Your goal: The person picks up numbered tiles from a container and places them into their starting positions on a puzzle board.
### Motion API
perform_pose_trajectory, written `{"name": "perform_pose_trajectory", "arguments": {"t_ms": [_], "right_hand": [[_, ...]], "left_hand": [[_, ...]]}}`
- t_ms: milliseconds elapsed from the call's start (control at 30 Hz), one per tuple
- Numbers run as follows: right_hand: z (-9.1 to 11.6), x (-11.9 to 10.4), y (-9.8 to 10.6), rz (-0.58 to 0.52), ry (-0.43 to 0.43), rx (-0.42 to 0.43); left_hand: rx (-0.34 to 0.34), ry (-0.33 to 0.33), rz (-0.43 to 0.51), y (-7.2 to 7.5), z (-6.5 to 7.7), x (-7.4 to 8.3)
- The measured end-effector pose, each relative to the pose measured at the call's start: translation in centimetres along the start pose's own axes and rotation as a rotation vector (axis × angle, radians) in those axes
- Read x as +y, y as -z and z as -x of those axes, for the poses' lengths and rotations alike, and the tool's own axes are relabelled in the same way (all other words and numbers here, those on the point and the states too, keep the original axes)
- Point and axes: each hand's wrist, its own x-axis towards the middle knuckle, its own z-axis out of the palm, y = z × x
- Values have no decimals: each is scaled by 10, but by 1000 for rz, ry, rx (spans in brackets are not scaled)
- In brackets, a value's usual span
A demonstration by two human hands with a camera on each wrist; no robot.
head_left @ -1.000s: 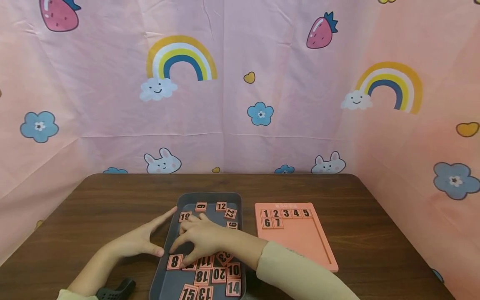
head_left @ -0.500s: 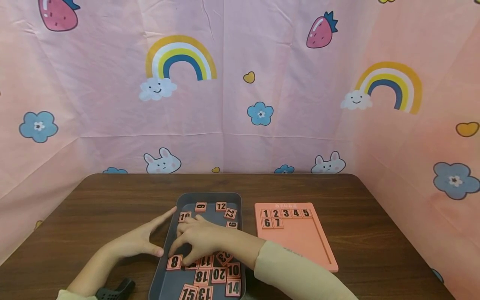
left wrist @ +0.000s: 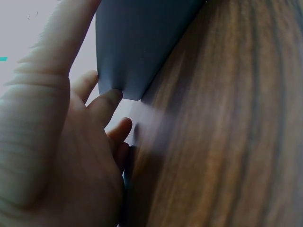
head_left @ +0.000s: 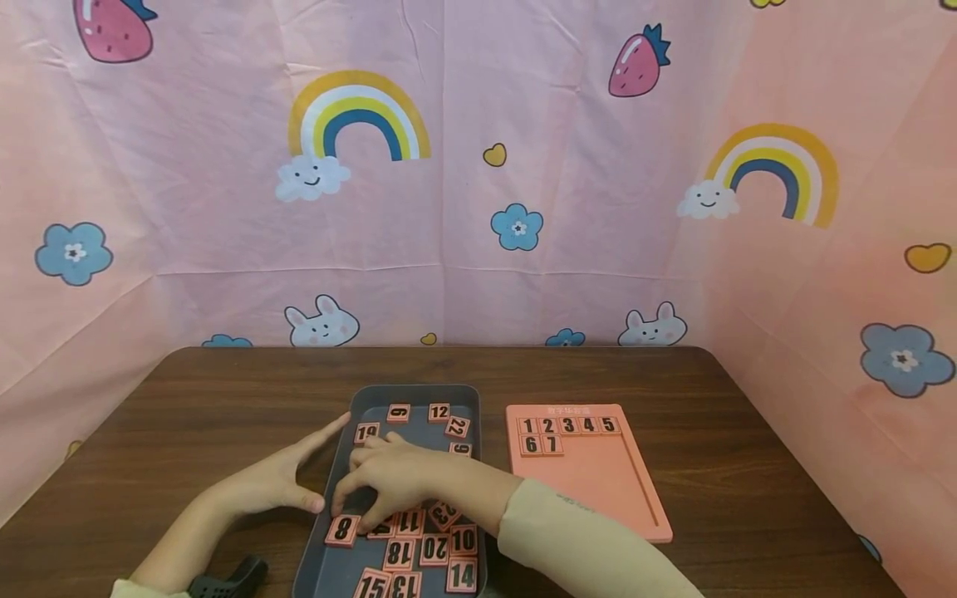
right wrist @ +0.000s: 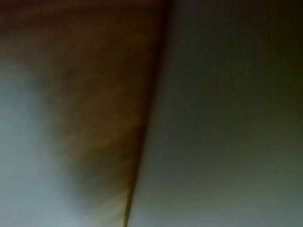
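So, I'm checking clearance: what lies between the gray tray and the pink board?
In the head view: tabletop, bare beyond the right forearm that spans the gap.

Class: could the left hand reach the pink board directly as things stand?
Probably not straight across: between the left hand and the pink board lie the tray and the right forearm.

1 tray (head_left: 325,573), 1 brd (head_left: 591,486), 22+ tiles (head_left: 342,531)

A curtained booth, folks! Cartoon-print cloth (head_left: 449,208) walls the upper frame, and a wooden table (head_left: 733,482) spans below.
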Motion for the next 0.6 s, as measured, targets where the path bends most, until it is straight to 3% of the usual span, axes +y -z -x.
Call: {"name": "perform_pose_trajectory", "arguments": {"t_ms": [300, 600], "right_hand": [[-3, 0, 0, -24, -6, -26], [6, 3, 1, -49, -43, 36]], "left_hand": [[-3, 14, 18, 0, 0, -4], [14, -17, -5, 0, -1, -5]]}}
